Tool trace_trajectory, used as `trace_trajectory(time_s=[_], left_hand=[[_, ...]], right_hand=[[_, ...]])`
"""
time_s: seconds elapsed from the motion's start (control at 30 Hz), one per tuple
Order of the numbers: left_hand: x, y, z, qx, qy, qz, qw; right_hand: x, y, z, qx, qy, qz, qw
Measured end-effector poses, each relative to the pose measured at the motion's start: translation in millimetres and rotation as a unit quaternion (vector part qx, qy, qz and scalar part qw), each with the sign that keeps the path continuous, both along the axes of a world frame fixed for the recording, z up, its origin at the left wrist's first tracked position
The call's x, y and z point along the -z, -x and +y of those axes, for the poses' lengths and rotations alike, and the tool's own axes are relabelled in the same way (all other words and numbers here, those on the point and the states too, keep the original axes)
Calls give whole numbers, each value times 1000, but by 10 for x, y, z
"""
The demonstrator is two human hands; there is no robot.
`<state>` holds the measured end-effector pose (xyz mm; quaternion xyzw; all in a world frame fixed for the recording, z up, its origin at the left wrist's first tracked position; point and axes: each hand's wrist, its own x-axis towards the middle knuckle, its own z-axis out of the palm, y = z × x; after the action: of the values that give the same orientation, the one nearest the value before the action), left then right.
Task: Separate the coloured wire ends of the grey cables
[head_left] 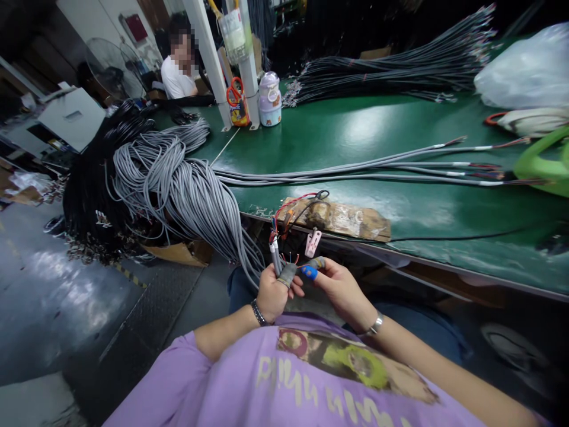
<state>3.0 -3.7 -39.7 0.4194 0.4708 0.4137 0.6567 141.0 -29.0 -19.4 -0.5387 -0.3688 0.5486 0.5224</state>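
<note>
My left hand [276, 292], its thumb wrapped in grey covering, is closed around the ends of several grey cables [276, 261]. Thin coloured wires fan out from these ends above the thumb. My right hand [342, 287] is just to the right, with a blue cover on the thumb and a grey wrap on the index finger. Those two fingers are pinched together at the wire tips; a thin reddish wire seems to run between the hands, too small to be sure. Beyond the hands, a pink clip [313, 243] hangs at the table edge below a wooden board [355, 220].
A large bundle of grey cables [178, 172] drapes over the left end of the green table [355, 133]. Several grey cables lie along it. Black cables [382, 71], a lilac bottle [270, 99], orange scissors [235, 92] and a green-handled object [544, 160] are farther off. A person sits behind.
</note>
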Motion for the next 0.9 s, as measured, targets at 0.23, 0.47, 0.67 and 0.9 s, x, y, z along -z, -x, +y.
trace_trajectory(time_s=[0.23, 0.47, 0.67, 0.9], left_hand=[[-69, -2, 24, -7, 17, -21, 1000], [-261, 54, 43, 55, 41, -52, 996], [-356, -9, 61, 126, 38, -70, 989], [-327, -111, 98, 116, 31, -75, 990]], right_hand=[[-10, 2, -28, -32, 5, 23, 999], [50, -155, 24, -43, 28, 138, 989], [-107, -230, 301, -55, 77, 242, 966], [-188, -168, 407, -24, 47, 235, 971]])
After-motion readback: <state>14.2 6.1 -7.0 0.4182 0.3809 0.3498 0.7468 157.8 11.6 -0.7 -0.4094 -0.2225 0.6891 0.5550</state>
